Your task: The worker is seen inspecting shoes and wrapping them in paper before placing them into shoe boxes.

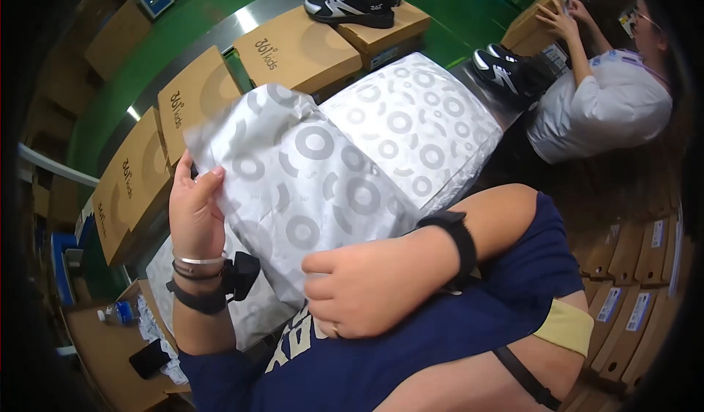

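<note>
A sheet of white wrapping paper (293,170) with grey rings and arcs is lifted in front of me. My left hand (198,206) pinches its left edge between thumb and fingers. My right hand (374,287) is closed at the sheet's near edge, close to my body, with the fingers curled over the paper. Behind the sheet lies a thick stack of the same patterned paper (418,111). More patterned paper (257,313) shows below the raised sheet, partly hidden by it and my left forearm.
Brown shoeboxes (297,49) line the far left side. Black-and-white sneakers (352,8) stand on one box, with another pair (506,71) farther right. A co-worker (601,111) handles a box (532,27). An open carton (95,346) holds a bottle and small packets. Shoeboxes (623,324) are stacked at right.
</note>
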Tool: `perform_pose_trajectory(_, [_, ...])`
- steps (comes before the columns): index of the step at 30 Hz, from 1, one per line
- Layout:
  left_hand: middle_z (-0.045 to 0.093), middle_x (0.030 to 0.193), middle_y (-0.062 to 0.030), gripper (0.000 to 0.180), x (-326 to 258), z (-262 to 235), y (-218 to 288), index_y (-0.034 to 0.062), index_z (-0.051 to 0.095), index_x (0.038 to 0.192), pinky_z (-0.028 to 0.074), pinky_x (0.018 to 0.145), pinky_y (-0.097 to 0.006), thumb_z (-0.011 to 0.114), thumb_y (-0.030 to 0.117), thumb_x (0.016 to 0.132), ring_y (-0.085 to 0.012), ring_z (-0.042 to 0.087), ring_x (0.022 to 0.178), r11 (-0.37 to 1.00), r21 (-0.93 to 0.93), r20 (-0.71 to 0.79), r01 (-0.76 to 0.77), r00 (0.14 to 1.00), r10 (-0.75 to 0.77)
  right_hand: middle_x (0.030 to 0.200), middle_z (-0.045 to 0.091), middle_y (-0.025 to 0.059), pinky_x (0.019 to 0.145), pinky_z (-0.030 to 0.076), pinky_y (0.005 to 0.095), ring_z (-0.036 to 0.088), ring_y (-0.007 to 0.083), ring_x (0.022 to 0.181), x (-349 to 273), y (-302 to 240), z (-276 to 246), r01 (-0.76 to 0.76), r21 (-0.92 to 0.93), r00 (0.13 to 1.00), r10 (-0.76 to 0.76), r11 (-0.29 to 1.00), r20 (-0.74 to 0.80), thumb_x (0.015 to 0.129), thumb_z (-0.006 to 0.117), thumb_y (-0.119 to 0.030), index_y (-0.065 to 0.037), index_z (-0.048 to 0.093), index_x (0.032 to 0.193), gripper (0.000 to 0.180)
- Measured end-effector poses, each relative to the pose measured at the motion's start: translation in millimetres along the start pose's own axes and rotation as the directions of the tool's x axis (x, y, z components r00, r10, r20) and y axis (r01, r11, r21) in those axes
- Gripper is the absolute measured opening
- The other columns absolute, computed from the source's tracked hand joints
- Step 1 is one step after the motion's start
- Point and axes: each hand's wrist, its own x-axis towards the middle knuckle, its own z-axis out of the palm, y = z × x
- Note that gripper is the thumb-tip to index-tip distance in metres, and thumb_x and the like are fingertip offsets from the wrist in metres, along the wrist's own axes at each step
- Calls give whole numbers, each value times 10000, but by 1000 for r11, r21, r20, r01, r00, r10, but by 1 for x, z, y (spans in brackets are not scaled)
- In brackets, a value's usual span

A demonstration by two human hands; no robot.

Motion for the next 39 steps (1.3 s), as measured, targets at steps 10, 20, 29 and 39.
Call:
perform_pose_trajectory(10, [499,654,-140,637,2,-23,-58,102,283,1324,403,531,-332,542,27,746,-269,494,535,351,933,-226,84,893,388,990,589,150,730,460,302,579,213,889,-83,238,2,-923,8,367,887,384,-279,679,685,-204,-2,579,958,360])
perform_pose_trajectory(20, [484,744,-104,238,5,-28,-79,102,618,994,426,601,-316,546,25,780,-263,520,666,244,966,-50,-79,876,480,1215,429,217,830,411,450,492,379,1014,-81,342,99,-609,-675,577,817,416,-17,685,639,-244,-104,108,1378,884])
perform_pose_trajectory(29, [468,696,-101,151,5,-27,-82,67,627,922,410,570,-309,555,58,790,-253,501,625,315,945,-97,-87,846,524,977,587,168,824,422,307,568,287,907,-111,331,36,-331,662,-232,622,673,-748,778,477,-137,45,314,1202,489])
perform_pose_trajectory(39, [506,726,-108,131,6,-39,-80,47,619,885,411,597,-312,543,28,780,-261,510,670,332,927,-17,-174,866,501,794,549,54,578,436,244,506,117,651,-152,266,52,-680,728,-260,901,86,-348,748,607,-175,-9,494,1061,372])
